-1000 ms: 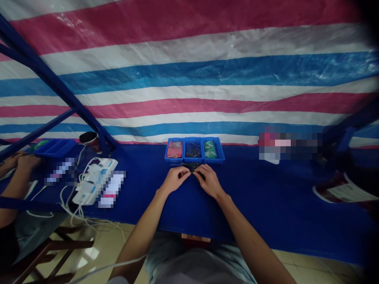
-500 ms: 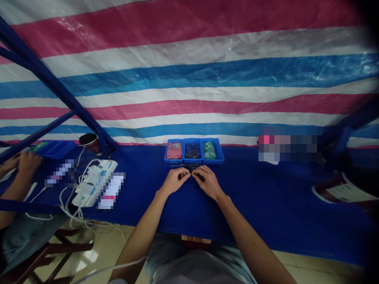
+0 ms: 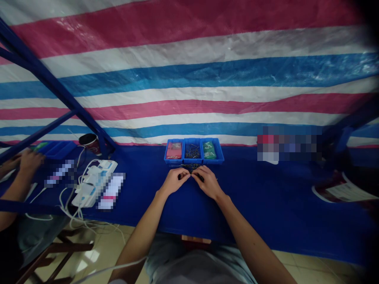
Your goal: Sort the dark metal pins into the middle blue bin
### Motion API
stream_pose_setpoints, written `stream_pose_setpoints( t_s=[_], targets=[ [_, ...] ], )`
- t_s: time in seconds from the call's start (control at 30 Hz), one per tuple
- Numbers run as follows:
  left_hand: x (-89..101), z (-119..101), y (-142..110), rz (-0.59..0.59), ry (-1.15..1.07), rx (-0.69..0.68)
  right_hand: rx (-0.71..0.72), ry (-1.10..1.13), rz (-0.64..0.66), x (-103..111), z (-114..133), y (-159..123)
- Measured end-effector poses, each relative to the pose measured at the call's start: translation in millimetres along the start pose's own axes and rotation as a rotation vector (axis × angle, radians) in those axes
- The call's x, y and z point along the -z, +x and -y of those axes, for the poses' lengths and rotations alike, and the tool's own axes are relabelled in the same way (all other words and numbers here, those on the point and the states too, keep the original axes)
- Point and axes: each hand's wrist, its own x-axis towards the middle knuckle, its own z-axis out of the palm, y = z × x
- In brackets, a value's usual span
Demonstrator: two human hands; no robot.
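Note:
My left hand [image 3: 174, 180] and my right hand [image 3: 207, 180] meet over the blue table, thumbs and forefingers pinched together. A small dark piece [image 3: 179, 176] shows in the curl of my left fingers. Within my right hand sits a dark stick-like piece [image 3: 201, 178]; a thin tip pokes out past the palm. What lies exactly between the fingertips is too small to make out. Just beyond the hands is a pile of thin dark pieces [image 3: 191, 166]. Behind it three blue bins stand side by side: the left bin [image 3: 173, 161], the middle bin [image 3: 192, 161] and the right bin [image 3: 213, 161].
Pink and green packets with small pale parts lie in the outer bins; thin metallic pieces fill the middle one. Left are a power strip [image 3: 96, 183] with white cables, a dark cup [image 3: 90, 144] and another person's hand [image 3: 29, 161]. A dark red container [image 3: 340, 189] is at right.
My hands stay in nearly the same pinched pose over the table. At the left, the other person's hand has shifted slightly.

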Motion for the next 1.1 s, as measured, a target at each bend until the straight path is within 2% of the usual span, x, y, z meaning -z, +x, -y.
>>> stream_pose_setpoints(
  t_s=[1.1],
  targets=[
    [4.1,-7.2,0.3,0.036,0.010,-0.012,-0.002,0.046,-0.011,0.6,1.0,-1.1]
  ],
)
